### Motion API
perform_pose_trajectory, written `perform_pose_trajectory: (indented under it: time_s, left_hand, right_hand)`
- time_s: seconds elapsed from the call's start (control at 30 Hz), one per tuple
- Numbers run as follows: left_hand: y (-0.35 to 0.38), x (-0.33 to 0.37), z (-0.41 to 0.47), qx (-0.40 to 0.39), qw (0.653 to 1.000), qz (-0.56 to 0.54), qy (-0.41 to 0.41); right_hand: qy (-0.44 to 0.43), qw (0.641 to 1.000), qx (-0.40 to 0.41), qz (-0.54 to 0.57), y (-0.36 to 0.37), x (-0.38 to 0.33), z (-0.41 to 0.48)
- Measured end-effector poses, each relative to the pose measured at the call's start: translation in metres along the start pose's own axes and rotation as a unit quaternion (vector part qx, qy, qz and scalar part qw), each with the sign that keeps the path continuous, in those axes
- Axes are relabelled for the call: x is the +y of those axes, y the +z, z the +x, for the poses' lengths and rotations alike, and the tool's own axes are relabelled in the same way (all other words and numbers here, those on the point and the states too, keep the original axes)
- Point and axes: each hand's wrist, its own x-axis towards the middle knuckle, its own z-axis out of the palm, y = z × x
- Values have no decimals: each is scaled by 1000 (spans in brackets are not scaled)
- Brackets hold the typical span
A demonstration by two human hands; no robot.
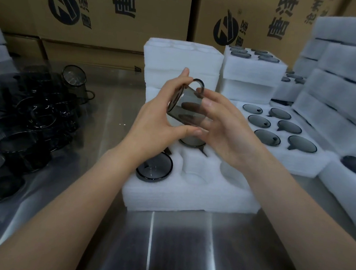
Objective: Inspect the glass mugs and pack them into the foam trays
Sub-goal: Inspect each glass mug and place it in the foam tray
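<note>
Currently: glass mug [187, 108], tilted, over the foam tray [189, 197].
Left hand [159, 120] and right hand [226, 130], each grip holds it; a slip could crack packed mugs [154, 168] beneath.

The left hand [159, 116] hides much of the rim of the smoked-glass mug [187, 109]. The right hand [226, 134] hides its base, so we see neither end whole. Both hands wrap it.

Beneath them, a second mug [192, 143] in the near foam tray [189, 197] shows only a sliver of rim. The left wrist crosses the front-left mug [154, 171].

Loose mugs [28, 127] at left are dark, smeared and clipped by the frame edge; we cannot count them.

The foam stack [344, 88] at right is blurred and cut off. The carton [109, 16] print is clipped at the top.
</note>
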Motion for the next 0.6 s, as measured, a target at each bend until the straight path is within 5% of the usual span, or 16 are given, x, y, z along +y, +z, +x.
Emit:
perform_pose_trajectory:
  time_s: [0.2,0.47,0.6]
  left_hand:
    - [-2,-3,1,-32,995,-76,-61]
    - [-4,-4,1,139,976,-23,-164]
    - [-10,-15,4,171,956,-55,-232]
  right_hand:
    - [-32,994,87,-66,4,-1,-2]
    - [-134,931,225,-253,12,-3,-10]
    - [-151,913,180,-333,11,-8,-25]
